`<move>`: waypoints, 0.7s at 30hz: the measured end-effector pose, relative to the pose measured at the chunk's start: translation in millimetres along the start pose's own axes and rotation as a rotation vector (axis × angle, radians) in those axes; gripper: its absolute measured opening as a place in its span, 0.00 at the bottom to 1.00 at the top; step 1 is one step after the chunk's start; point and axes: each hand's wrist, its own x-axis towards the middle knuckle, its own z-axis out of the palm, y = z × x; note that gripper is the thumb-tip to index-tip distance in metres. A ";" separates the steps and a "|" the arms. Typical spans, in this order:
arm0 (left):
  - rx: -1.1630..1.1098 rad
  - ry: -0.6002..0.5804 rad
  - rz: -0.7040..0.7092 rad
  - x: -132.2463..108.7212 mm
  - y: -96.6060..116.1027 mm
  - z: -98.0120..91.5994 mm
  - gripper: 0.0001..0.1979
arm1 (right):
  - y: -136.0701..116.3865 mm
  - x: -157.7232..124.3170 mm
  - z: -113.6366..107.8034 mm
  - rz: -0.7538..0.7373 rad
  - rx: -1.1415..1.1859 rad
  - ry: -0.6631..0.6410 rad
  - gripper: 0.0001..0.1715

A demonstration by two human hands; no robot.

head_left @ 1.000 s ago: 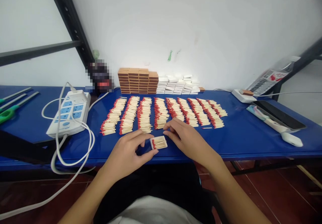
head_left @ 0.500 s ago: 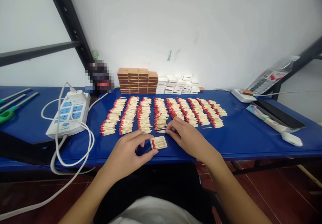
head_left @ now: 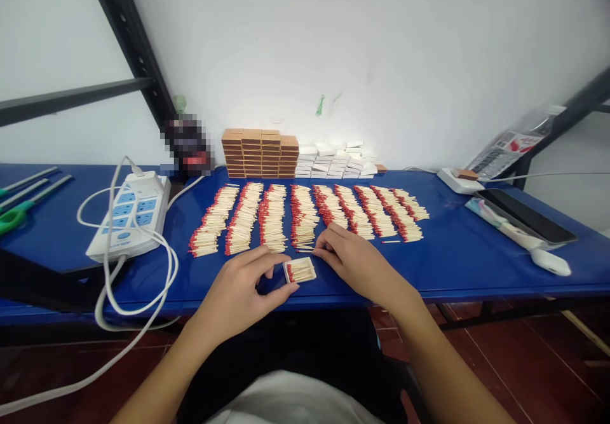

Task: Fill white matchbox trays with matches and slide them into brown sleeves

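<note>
A small white matchbox tray [head_left: 300, 271] partly filled with red-tipped matches lies near the front edge of the blue table [head_left: 457, 252]. My left hand [head_left: 243, 287] grips the tray's left side between thumb and fingers. My right hand [head_left: 355, 260] rests just right of the tray, its fingertips pinched on a few loose matches [head_left: 305, 246] at the foot of the match rows. Several rows of red-tipped matches [head_left: 305, 215] lie side by side behind the tray.
Brown matchbox sleeves [head_left: 260, 153] and white trays [head_left: 336, 159] are stacked against the wall. A white power strip [head_left: 129, 212] with looping cables lies at the left, scissors [head_left: 19, 211] at the far left. A phone [head_left: 527, 215] and a white device [head_left: 548, 259] lie at the right.
My right hand has moved slightly back toward the match rows and pulled a few matches loose at their near end. My left hand and the tray have stayed still.
</note>
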 end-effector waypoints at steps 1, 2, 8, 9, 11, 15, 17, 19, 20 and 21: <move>-0.001 0.003 0.002 0.1 -0.1 0.2 0.13 | -0.9 0.2 0.3 0.000 0.003 0.007 0.08; -0.003 0.007 0.002 0.1 -0.1 0.3 0.14 | -1.5 0.3 0.7 0.001 0.011 0.017 0.08; -0.004 0.010 -0.003 0.0 0.9 0.3 0.13 | -0.8 0.3 3.2 -0.013 0.033 0.044 0.05; -0.004 0.008 -0.001 0.1 1.2 0.2 0.13 | -0.8 0.4 3.4 -0.021 0.022 0.039 0.06; -0.004 0.005 0.002 0.3 1.5 -0.1 0.13 | -0.9 0.7 3.6 -0.032 0.007 0.034 0.06; -0.008 0.001 0.001 0.4 1.3 -0.4 0.13 | -0.7 0.2 1.1 -0.054 -0.004 0.041 0.07; -0.008 0.004 -0.003 0.4 0.9 -0.4 0.13 | -0.7 -1.6 -2.7 -0.059 0.001 0.053 0.07; -0.006 0.002 -0.011 0.5 0.7 -0.5 0.13 | -2.1 -4.8 -8.0 -0.058 0.018 0.063 0.07; -0.006 -0.002 -0.015 0.6 0.7 -0.5 0.13 | -3.6 -6.8 -10.7 -0.058 0.031 0.065 0.07; -0.006 -0.006 -0.019 0.7 0.7 -0.5 0.13 | -5.7 -8.9 -13.1 -0.061 0.046 0.063 0.07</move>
